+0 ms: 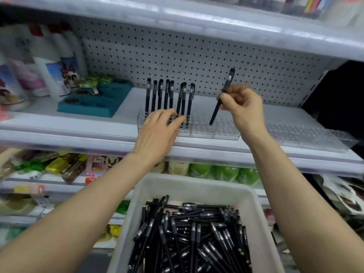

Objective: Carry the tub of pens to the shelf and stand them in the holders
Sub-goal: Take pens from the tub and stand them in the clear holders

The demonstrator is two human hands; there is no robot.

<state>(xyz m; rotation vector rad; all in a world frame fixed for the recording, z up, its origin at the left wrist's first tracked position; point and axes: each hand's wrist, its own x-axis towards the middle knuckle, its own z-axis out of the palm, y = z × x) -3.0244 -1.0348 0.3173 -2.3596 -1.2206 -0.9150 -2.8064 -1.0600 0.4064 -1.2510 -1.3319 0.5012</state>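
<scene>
On the shelf [59, 123] at twelve o'clock from the tub [197, 180], the right hand [244, 107] pinches a tilted pen [226, 85] above the holder [204, 129]; the left hand [157, 131], fingers relaxed, touches standing pens [166, 93].

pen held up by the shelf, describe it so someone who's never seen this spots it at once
Find the white shelf with the pegboard back; a clear holder sits along its front. Black pens stand upright in the holder's left end. To their right, the pen you want is the only one held aloft, pinched at a slant in the right hand.
</scene>
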